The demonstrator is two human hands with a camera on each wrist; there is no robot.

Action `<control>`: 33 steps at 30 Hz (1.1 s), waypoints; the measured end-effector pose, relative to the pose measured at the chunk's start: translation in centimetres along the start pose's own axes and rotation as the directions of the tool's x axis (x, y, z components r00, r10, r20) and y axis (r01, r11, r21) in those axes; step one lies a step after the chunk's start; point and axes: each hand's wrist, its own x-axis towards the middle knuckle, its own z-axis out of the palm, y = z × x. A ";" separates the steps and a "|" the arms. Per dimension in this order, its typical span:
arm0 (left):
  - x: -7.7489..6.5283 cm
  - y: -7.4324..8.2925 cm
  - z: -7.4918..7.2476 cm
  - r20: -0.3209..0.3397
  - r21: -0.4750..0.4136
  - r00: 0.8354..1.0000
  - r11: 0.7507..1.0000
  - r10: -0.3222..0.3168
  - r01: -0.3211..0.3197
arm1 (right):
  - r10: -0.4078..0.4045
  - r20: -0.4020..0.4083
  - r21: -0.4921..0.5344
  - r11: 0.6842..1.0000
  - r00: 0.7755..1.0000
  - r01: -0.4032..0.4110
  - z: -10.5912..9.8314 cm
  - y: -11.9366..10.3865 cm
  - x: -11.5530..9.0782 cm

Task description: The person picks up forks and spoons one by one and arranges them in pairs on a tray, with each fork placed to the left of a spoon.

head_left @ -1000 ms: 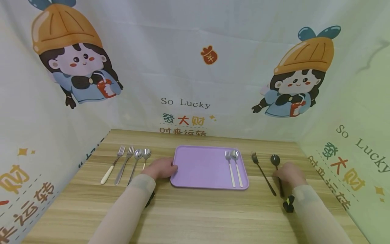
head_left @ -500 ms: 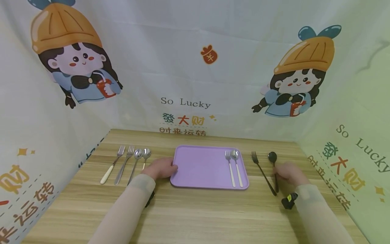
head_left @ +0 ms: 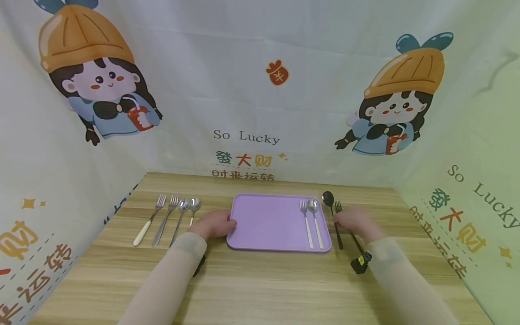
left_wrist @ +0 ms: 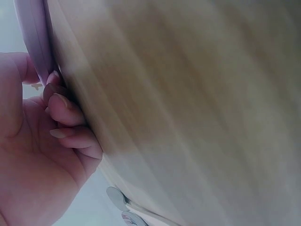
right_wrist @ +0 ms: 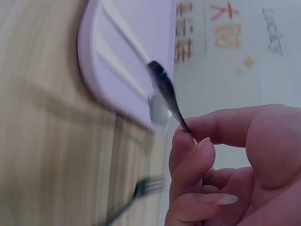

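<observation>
My left hand (head_left: pixel 213 224) grips the left edge of the purple tray (head_left: pixel 264 221); in the left wrist view the thumb and curled fingers pinch its rim (left_wrist: pixel 36 44). A white-handled fork (head_left: pixel 307 228) and a white-handled spoon (head_left: pixel 317 225) lie along the tray's right side. Just right of the tray, my right hand (head_left: pixel 359 222) pinches a black spoon (head_left: pixel 328 198) by its handle. The right wrist view has this spoon (right_wrist: pixel 164 89) raised off the table. Under the right hand and partly hidden by it, a black fork (head_left: pixel 359 246) lies on the table.
Left of the tray lie a cream-handled fork (head_left: pixel 143 231), a silver fork (head_left: pixel 165 222), a silver spoon (head_left: pixel 178 221) and another spoon (head_left: pixel 195 205) partly behind the left hand. A printed cloth (head_left: pixel 243 104) walls the wooden table (head_left: pixel 260 289) at the back and sides.
The black spoon, held in my right hand, has moved left from the far side of the black fork to beside the tray's right edge. My left hand stays on the tray.
</observation>
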 end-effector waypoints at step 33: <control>-1.1 0.8 -0.6 0.018 -0.011 1.000 1.000 0.011 -0.011 | -0.016 -0.083 -0.094 0.996 0.996 0.008 8.2 -5.8 3.3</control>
